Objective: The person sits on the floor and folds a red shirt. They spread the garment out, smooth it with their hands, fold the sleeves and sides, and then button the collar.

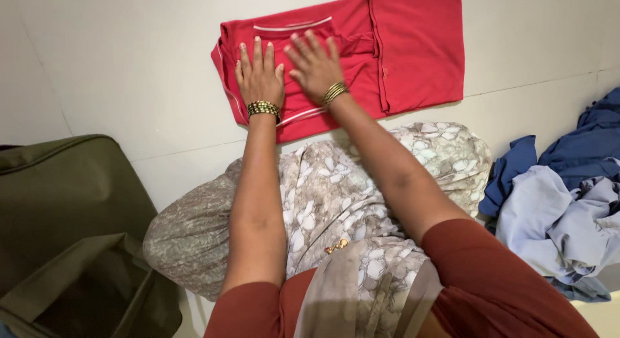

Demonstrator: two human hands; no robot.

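A red garment (413, 47) with thin white trim lies partly folded on the pale tiled floor. My left hand (259, 76) rests flat on its left part, fingers together and pointing away from me. My right hand (315, 63) lies on the cloth just beside it, fingers spread, slightly blurred. Both wrists carry gold and dark bangles. Neither hand grips anything; both press palm down on the fabric.
An olive green fabric bag (64, 228) sits open at the lower left. A heap of blue and light blue clothes (562, 202) lies at the right. My lap is covered by a beige patterned cloth (336, 196). Pale floor tiles (116, 67) surround the garment.
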